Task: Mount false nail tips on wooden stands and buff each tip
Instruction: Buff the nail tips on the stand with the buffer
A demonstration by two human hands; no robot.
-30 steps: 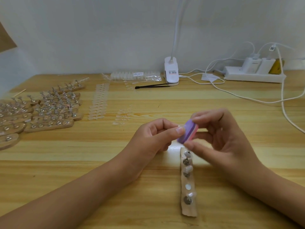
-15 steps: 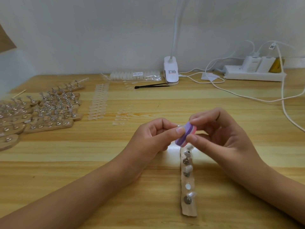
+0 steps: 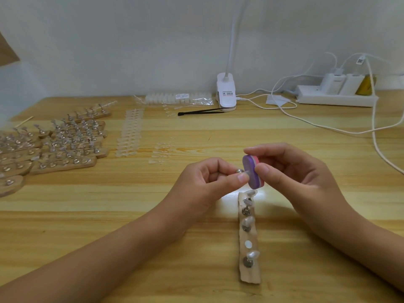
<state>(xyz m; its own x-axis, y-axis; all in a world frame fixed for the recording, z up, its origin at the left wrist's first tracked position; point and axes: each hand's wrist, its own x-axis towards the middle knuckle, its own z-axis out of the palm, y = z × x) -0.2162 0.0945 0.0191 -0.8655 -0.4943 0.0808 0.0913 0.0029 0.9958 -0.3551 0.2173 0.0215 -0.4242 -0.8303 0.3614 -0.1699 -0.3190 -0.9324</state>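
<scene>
The left hand pinches the pegged nail tip, the right hand grips the buffer; a hard stroke may flick the tip loose.

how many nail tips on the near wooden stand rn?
4 nail tips on the wooden stand: far end, second, third, nearest. Fourth slot bare. Left hand holds another. Buffer block may hide more.

Purple-and-pink buffer block, pale wooden stand, white power strip, black tweezers
</scene>
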